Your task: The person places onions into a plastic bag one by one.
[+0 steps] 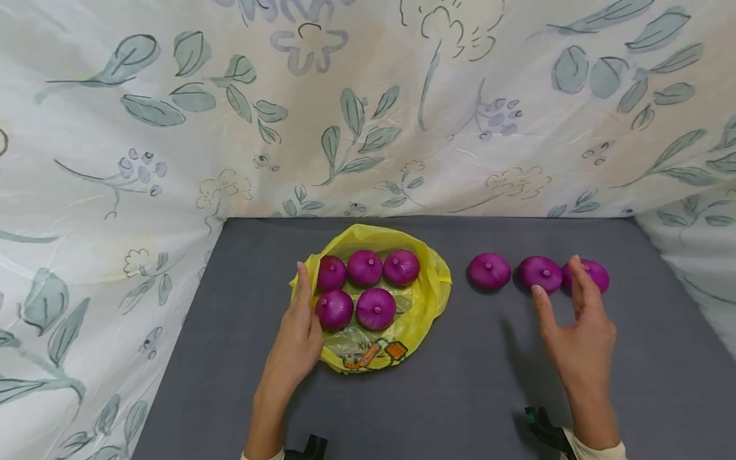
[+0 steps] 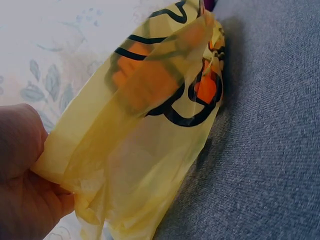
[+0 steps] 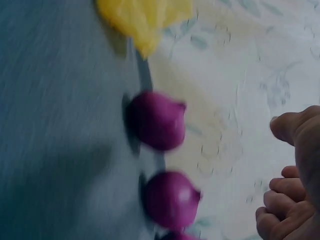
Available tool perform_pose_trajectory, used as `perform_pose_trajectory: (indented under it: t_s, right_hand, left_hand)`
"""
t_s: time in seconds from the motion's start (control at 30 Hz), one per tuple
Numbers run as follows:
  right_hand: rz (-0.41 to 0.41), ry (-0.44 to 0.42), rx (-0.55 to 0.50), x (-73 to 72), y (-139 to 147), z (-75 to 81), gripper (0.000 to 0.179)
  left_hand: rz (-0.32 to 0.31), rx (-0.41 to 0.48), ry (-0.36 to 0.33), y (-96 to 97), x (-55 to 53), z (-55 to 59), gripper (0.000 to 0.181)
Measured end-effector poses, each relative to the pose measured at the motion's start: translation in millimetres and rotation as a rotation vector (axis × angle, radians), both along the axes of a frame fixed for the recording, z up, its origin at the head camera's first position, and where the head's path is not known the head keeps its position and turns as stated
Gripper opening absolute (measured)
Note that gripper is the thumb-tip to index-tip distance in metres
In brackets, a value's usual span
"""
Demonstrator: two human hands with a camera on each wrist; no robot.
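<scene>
A yellow plastic bag lies spread wide on the grey table, with several purple onions inside. My left hand holds the bag's left edge; in the left wrist view, the thumb and fingers pinch the yellow plastic. To the right of the bag, three more onions form a row: a left one, a middle one and a right one, partly covered by fingers. My right hand hovers at the middle and right onions, thumb and fingers spread, holding nothing.
The grey table meets a floral-patterned cloth at its back and along both sides. The bag's yellow edge also shows at the top of the right wrist view, beyond the onions.
</scene>
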State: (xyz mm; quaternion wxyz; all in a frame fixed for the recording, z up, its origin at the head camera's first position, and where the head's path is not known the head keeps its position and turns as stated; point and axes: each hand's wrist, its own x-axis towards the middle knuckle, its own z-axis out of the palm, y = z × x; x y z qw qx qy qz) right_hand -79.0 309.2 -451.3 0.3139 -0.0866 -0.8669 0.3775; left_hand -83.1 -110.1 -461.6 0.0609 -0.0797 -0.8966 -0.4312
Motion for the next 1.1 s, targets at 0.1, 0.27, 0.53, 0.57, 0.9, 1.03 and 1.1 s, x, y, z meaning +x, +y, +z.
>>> perform_pose_trajectory:
  t_s: [0.1, 0.27, 0.53, 0.57, 0.9, 1.03, 1.1]
  right_hand:
    - [-0.038, 0.027, 0.000, 6.0, 15.7, -4.0, 0.074]
    - [-0.105, -0.010, 0.018, 17.3, 46.1, -8.2, 0.077]
    - [-0.215, -0.190, 0.047, 29.4, 96.6, 0.3, 0.077]
    - [-0.211, -0.192, 0.044, 30.3, 103.2, 1.5, 0.076]
    - [0.018, -0.116, 0.083, 19.6, 160.1, 9.0, 0.080]
    - [0.127, -0.146, 0.144, 11.3, 172.1, 10.9, 0.086]
    - [0.168, -0.185, 0.156, 5.2, 175.4, 11.2, 0.088]
  left_hand:
    - [0.008, -0.006, -0.003, -0.9, 0.5, 1.7, 0.095]
    - [0.012, -0.001, 0.001, 2.2, -0.3, 2.1, 0.094]
    - [0.007, 0.003, 0.017, 6.6, -1.5, 1.3, 0.094]
    - [0.005, 0.003, 0.018, 7.1, -1.6, 1.1, 0.094]
    - [0.012, -0.005, 0.006, 7.0, -0.9, 2.3, 0.092]
    - [0.016, -0.014, 0.027, 6.2, -0.3, 1.6, 0.092]
    - [0.018, -0.014, 0.039, 6.1, 0.0, 1.2, 0.092]
